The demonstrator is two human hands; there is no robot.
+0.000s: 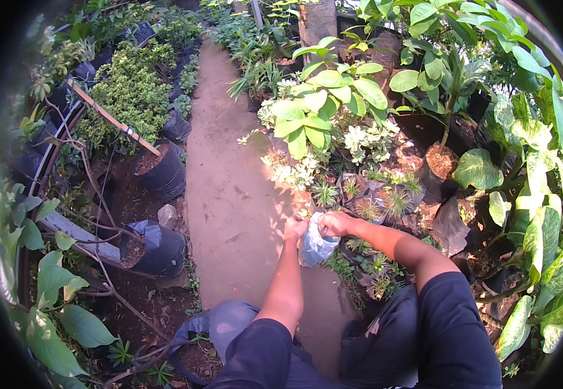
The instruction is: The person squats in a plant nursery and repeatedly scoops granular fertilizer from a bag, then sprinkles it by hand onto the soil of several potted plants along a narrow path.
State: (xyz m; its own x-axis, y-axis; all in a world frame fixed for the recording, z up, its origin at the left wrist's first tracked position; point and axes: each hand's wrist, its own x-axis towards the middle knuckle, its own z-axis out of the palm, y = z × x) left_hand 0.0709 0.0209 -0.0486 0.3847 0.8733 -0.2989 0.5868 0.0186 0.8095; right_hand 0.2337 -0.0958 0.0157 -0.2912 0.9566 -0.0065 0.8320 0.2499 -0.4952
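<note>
A pale, translucent plastic bag hangs between my two hands, a little above the path. My left hand is closed at the bag's upper left edge, with a small bit of yellow-green showing just above the fingers. My right hand grips the bag's upper right side, its fingers curled partly inside the rim. What the bag holds cannot be made out. Close beyond my right hand stand small grassy seedlings in black plastic grow bags.
A narrow concrete path runs ahead. Soil-filled black grow bags line its left side, near bare branches and a wooden stick. Broad-leaved plants crowd the right. A wooden post rises at the far end.
</note>
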